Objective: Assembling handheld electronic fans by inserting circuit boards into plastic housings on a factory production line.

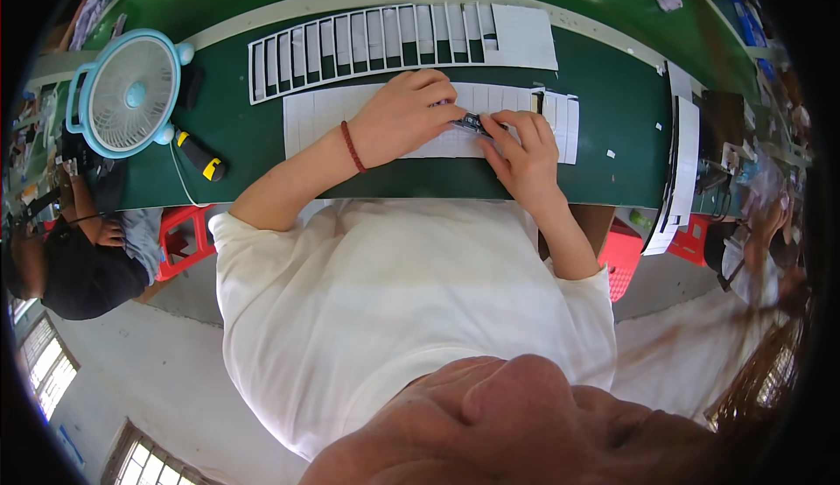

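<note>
Between left grip (402, 113) and right grip (530, 157), pinched narrowly in the fingertips of both: small dark part (473, 123), just above a line-divided white panel (315, 117). Beyond both grips, flat on the green bench (604, 117): slotted white frame (525, 38), with pale strips showing in many compartments, dark green in others. Well left of left grip: light-blue fan (135, 94), near a black-and-yellow tool (201, 155).
</note>
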